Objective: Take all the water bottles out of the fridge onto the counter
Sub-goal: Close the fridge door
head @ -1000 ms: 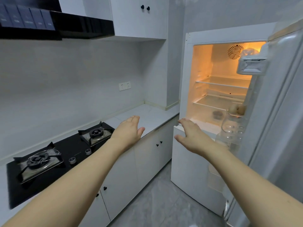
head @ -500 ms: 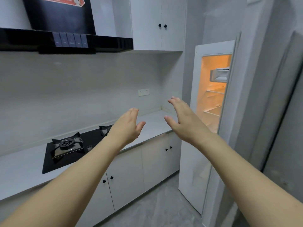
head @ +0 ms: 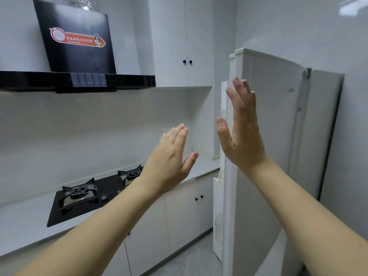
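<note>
Fridge door edge-on, both hands raised, flat

Counter runs along left wall; hob set in it. Hood above hob. Wall cupboard right of hood, above counter's far end. Base cupboards under counter. Fridge at right, just beyond counter's end. Left hand before counter; right hand before fridge door, higher, hands apart.
</note>
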Demonstrator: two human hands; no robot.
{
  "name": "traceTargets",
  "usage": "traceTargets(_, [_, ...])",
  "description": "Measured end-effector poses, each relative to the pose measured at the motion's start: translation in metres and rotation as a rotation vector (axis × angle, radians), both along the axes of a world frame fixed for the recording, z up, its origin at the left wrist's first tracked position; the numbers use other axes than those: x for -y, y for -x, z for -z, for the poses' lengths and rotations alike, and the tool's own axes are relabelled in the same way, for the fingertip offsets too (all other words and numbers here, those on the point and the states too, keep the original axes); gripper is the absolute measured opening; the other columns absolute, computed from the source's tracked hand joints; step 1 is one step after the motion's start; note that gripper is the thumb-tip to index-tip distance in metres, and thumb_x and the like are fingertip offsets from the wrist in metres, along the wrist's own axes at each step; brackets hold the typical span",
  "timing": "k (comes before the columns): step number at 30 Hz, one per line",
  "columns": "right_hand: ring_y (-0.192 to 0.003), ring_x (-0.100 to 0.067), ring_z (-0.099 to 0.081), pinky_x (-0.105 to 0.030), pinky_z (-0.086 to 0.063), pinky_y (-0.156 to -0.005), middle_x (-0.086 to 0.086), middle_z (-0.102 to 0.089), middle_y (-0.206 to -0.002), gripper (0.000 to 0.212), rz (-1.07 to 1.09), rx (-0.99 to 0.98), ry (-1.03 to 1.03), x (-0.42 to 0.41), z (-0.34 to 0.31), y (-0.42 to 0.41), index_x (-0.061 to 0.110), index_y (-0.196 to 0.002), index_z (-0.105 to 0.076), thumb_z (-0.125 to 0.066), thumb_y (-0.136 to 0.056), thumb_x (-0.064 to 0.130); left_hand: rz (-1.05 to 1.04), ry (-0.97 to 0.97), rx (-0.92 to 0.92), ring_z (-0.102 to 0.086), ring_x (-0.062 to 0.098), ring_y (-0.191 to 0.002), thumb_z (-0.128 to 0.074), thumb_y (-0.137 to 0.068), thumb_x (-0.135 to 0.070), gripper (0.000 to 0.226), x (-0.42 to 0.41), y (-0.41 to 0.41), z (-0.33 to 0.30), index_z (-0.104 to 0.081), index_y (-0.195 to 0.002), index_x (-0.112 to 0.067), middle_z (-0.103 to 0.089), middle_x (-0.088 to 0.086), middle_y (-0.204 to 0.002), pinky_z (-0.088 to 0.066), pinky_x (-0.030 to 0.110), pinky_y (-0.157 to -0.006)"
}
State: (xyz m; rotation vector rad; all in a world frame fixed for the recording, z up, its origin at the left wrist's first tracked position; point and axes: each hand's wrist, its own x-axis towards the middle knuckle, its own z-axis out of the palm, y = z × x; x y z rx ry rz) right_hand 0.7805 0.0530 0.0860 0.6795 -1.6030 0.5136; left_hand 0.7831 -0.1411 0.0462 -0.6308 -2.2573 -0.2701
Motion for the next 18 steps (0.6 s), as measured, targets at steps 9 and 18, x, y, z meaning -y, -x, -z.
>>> traceTargets(9, [-0.15, -0.023, -0.002, -0.05, -0.009, -0.12, -0.01, -0.006, -0.162, 0.057, 0.138, 0.227, 0.295, -0.084, 0.035, 0.018, 0.008, -0.152, -0.015, -0.035, -0.101, 0.024, 0.039, 0.127, -0.245, -0.014, 0.03, -0.149, -0.046, -0.097, -0.044, 0.069, -0.087, -0.021, 0.019, -0.027, -0.152, -0.006, -0.021, 0.012, -0.16, -0.02, 0.051, -0.119])
traceTargets(18, [-0.148, -0.013, 0.015, -0.032, 0.01, -0.12, 0.0, 0.012, -0.162, 0.069, 0.369, 0.468, 0.053, -0.126, 0.068, 0.037, 0.016, -0.155, -0.001, -0.019, -0.098, 0.049, -0.064, 0.197, -0.279, -0.008, 0.032, -0.15, -0.053, -0.092, -0.042, 0.076, -0.12, 0.002, 0.041, -0.022, -0.154, -0.011, -0.012, 0.015, -0.161, -0.016, 0.052, -0.119])
